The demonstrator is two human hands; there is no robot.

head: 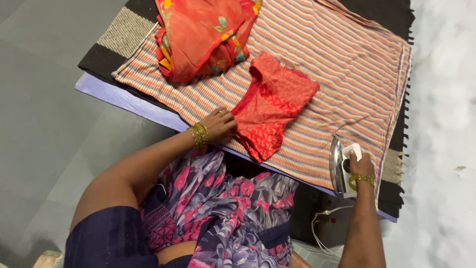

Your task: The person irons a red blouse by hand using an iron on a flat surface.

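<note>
Left hand point(219, 124): centre of the frame, fingers pinched on the near edge of the red blouse point(270, 106), gold bangles at the wrist.
Right hand point(361, 166): lower right, closed around the handle of the iron point(342, 166).
Iron: stands on its heel at the lower right edge of the striped cloth point(347, 64), apart from the blouse.
Red blouse: folded, flat on the striped cloth, mid-frame.
Folded orange fabric point(203, 34): upper centre, on the same cloth.
Bench point(119, 97): purple-edged, under a dark mat point(106, 49).
Cord point(322, 223): white, hanging below the iron.
</note>
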